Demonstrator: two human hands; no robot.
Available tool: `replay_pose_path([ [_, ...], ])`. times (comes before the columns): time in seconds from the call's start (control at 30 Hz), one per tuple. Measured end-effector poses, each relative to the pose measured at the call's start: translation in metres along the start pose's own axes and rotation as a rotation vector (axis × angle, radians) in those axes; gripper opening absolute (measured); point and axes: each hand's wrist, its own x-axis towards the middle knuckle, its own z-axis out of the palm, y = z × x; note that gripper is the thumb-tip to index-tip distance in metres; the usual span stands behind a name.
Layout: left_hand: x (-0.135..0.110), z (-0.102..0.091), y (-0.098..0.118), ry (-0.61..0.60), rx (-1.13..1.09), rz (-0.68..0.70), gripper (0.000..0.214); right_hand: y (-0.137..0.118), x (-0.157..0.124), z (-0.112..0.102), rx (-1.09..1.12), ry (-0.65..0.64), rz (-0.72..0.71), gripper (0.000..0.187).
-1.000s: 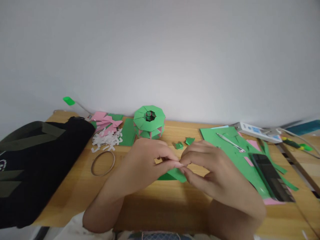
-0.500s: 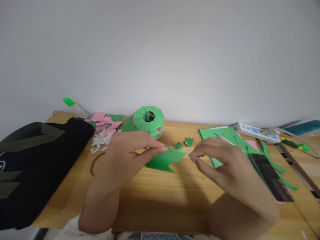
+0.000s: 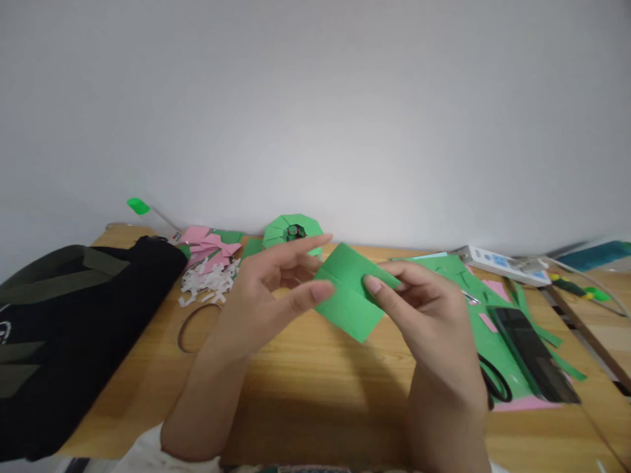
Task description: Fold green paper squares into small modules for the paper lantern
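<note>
Both hands hold up a creased square of green paper (image 3: 351,295) above the wooden desk (image 3: 320,387). My left hand (image 3: 269,299) pinches its left edge between thumb and fingers, with the forefinger stretched out behind it. My right hand (image 3: 419,309) grips the paper's right side, thumb on the front. Behind the paper stands a round green and pink folded-paper ring (image 3: 292,233), partly hidden by my fingers.
A black bag (image 3: 64,328) fills the desk's left side. Pink folded pieces (image 3: 207,243), white paper scraps (image 3: 210,279) and a tape ring (image 3: 197,326) lie beside it. At the right lie green sheets (image 3: 493,335), a phone (image 3: 535,355), scissors (image 3: 493,381) and a power strip (image 3: 497,261).
The green paper was folded small between my fingertips low over the desk; now it is opened out and lifted, and my right hand has taken hold of it again.
</note>
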Motion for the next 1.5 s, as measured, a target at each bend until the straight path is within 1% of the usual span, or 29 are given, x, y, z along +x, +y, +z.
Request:
replay_pose_path([
  [0.07,-0.001,0.001,-0.002,-0.085,-0.045,-0.007,0.046,0.001,0.001,0.001,0.122,0.012,0.053,0.005],
  [0.1,-0.002,0.002,-0.003,-0.087,-0.054,-0.005,0.044,0.002,0.002,0.001,0.155,-0.001,0.069,0.005],
  [0.17,-0.003,0.007,-0.007,-0.023,-0.074,-0.008,0.032,0.002,0.002,0.000,0.168,-0.043,0.075,0.005],
  [0.23,-0.002,0.011,-0.008,0.036,-0.104,-0.038,0.028,0.001,0.001,-0.004,0.105,-0.114,0.066,0.006],
  [0.3,-0.001,0.015,-0.008,0.075,-0.106,-0.064,0.032,0.001,0.000,-0.008,-0.018,-0.208,0.065,0.008],
  [0.37,-0.001,0.016,-0.007,0.097,-0.085,-0.065,0.037,0.000,-0.002,-0.010,-0.121,-0.270,0.064,0.005],
  [0.4,-0.001,0.016,-0.007,0.097,-0.072,-0.058,0.036,0.000,-0.003,-0.010,-0.135,-0.269,0.054,0.004],
  [0.5,-0.003,0.015,-0.007,0.061,-0.026,-0.033,0.032,0.001,-0.004,-0.008,-0.040,-0.169,-0.012,0.025],
  [0.53,-0.004,0.014,-0.007,0.046,-0.002,-0.021,0.031,0.001,-0.004,-0.007,-0.003,-0.139,-0.030,0.028],
  [0.6,-0.005,0.013,-0.007,0.027,0.081,0.019,0.030,0.001,-0.003,-0.006,0.028,-0.116,-0.052,0.026],
  [0.67,-0.006,0.011,-0.005,0.004,0.198,0.066,0.027,0.001,-0.002,-0.007,0.004,-0.136,-0.062,0.021],
  [0.7,-0.006,0.011,-0.004,-0.014,0.257,0.086,0.025,0.000,-0.001,-0.009,-0.012,-0.159,-0.065,0.021],
  [0.77,-0.006,0.010,-0.001,-0.045,0.337,0.097,0.026,-0.001,-0.001,-0.011,-0.028,-0.224,-0.066,0.028],
  [0.8,-0.005,0.009,0.000,-0.045,0.337,0.087,0.029,-0.001,-0.001,-0.012,-0.027,-0.258,-0.058,0.030],
  [0.83,-0.005,0.009,0.000,-0.027,0.306,0.066,0.035,-0.001,-0.001,-0.012,-0.021,-0.281,-0.040,0.027],
  [0.87,-0.004,0.009,0.000,0.007,0.244,0.041,0.041,-0.001,-0.001,-0.013,-0.010,-0.286,-0.014,0.019],
  [0.9,-0.004,0.009,-0.001,0.050,0.160,0.020,0.048,-0.001,0.000,-0.012,0.009,-0.274,0.019,0.012],
  [0.93,-0.004,0.009,-0.002,0.093,0.070,0.009,0.055,0.000,0.000,-0.011,0.038,-0.246,0.054,0.009],
  [1.0,-0.003,0.009,-0.004,0.142,-0.061,-0.004,0.066,0.001,0.002,-0.008,0.136,-0.162,0.115,0.012],
  [1.07,-0.003,0.010,-0.005,0.143,-0.106,-0.017,0.071,0.001,0.002,-0.004,0.252,-0.105,0.151,0.019],
  [1.13,-0.003,0.012,-0.004,0.133,-0.110,-0.031,0.066,-0.001,0.002,0.000,0.328,-0.102,0.172,0.029],
  [1.2,-0.003,0.015,-0.002,0.146,-0.103,-0.016,0.056,-0.003,0.002,0.003,0.333,-0.133,0.170,0.037],
  [1.3,-0.004,0.015,0.001,0.163,-0.060,0.023,0.043,-0.005,0.001,0.001,0.296,-0.163,0.105,0.044],
  [1.37,-0.004,0.013,0.001,0.136,-0.006,0.053,0.028,-0.006,0.001,-0.003,0.315,-0.159,0.067,0.044],
  [1.43,-0.005,0.011,-0.001,0.099,0.043,0.098,0.013,-0.007,0.002,-0.007,0.373,-0.182,0.067,0.044],
  [1.5,-0.006,0.009,-0.003,0.081,0.078,0.127,0.007,-0.007,0.003,-0.009,0.444,-0.236,0.092,0.054],
])
